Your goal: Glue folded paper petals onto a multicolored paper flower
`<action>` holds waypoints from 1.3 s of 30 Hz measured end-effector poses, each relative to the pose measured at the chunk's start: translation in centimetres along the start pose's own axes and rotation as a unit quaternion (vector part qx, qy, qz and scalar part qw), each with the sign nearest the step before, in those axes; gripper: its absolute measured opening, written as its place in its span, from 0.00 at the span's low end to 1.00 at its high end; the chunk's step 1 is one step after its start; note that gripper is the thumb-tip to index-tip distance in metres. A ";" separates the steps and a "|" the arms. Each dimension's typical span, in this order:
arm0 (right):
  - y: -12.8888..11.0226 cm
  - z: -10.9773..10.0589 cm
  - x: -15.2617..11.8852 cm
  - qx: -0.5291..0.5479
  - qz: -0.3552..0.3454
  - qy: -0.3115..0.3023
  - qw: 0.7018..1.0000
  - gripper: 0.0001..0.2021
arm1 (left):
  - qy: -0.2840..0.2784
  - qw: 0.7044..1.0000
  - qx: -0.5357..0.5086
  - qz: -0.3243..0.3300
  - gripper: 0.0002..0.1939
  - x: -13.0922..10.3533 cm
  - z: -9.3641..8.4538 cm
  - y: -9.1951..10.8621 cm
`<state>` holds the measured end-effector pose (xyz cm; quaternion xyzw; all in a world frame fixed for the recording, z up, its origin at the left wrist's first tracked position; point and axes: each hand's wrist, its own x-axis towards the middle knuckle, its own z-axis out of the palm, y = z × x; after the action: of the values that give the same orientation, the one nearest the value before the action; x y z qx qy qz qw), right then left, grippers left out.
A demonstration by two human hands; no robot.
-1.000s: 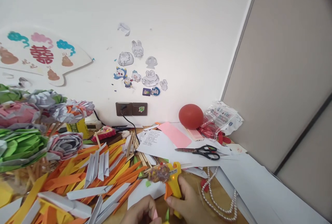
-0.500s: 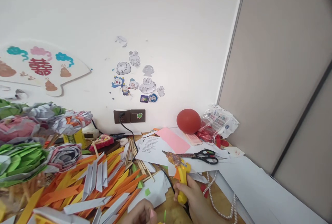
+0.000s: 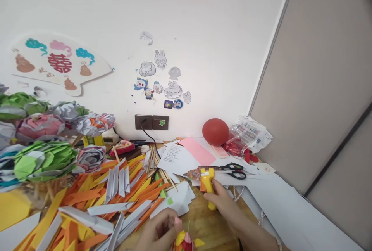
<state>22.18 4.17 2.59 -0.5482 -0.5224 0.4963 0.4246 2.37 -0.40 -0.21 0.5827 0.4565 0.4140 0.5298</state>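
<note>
My right hand (image 3: 222, 200) is closed around the handle of a yellow glue gun (image 3: 207, 183), whose tip points left. At the bottom centre, my left hand (image 3: 164, 227) pinches a small pink paper piece (image 3: 178, 224). Just right of those fingertips, a small paper flower (image 3: 184, 241) with yellow, pink and red petals and a green strip shows at the lower edge. Beyond the glue gun lie black-handled scissors (image 3: 236, 171). Folded orange and yellow paper strips (image 3: 139, 194) are heaped to the left of my left hand.
Large paper flowers (image 3: 43, 160) crowd the left side. Wooden sticks (image 3: 167, 173), a written sheet (image 3: 171, 158), pink paper (image 3: 197, 151) and a red balloon (image 3: 215, 131) are towards the wall. White sheets (image 3: 290, 200) and a beaded string (image 3: 239, 193) lie at right.
The view has shifted left and down. My right hand and the glue gun have moved away from my left hand, and the gun's tip now points more sideways. More of the paper flower shows.
</note>
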 end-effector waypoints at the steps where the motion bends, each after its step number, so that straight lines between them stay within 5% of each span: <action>1: 0.0 -0.6 0.1 -0.047 -0.013 0.011 0.999 0.21 | 0.001 1.000 -0.003 -0.001 0.25 0.0 0.0 0.1; 4: -0.5 -2.3 -0.3 -0.237 -0.056 0.014 0.970 0.18 | -0.010 1.000 -0.019 0.003 0.23 -0.1 0.1 0.4; 6: -1.6 -3.0 -1.0 -0.384 -0.078 0.005 0.920 0.08 | -0.004 1.000 -0.013 0.005 0.22 -0.2 0.1 0.5; 8: -3.1 -2.6 -1.9 -0.444 -0.087 0.026 0.891 0.09 | -0.004 1.000 -0.009 0.002 0.22 -0.3 0.1 0.6; 12: -4.2 0.6 -2.5 -0.311 -0.189 -0.171 0.915 0.08 | -0.011 1.000 -0.017 0.002 0.21 -0.2 0.0 0.7; 15: -2.9 2.5 -1.7 -0.207 -0.096 -0.307 0.924 0.11 | -0.005 1.000 -0.009 0.007 0.22 -0.1 -0.1 0.6; 26: -0.8 2.6 -0.1 -0.046 -0.004 -0.334 0.942 0.13 | 0.011 0.999 0.018 -0.039 0.21 -0.4 0.4 1.3; 39: -1.3 2.9 -1.4 -0.168 -0.048 -0.254 0.951 0.03 | 0.005 1.000 0.012 -0.028 0.18 -0.5 0.6 0.7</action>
<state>19.15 2.75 3.57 -0.4422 -0.7141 0.5033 0.2031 2.92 -1.02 0.42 0.5737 0.4802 0.3967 0.5319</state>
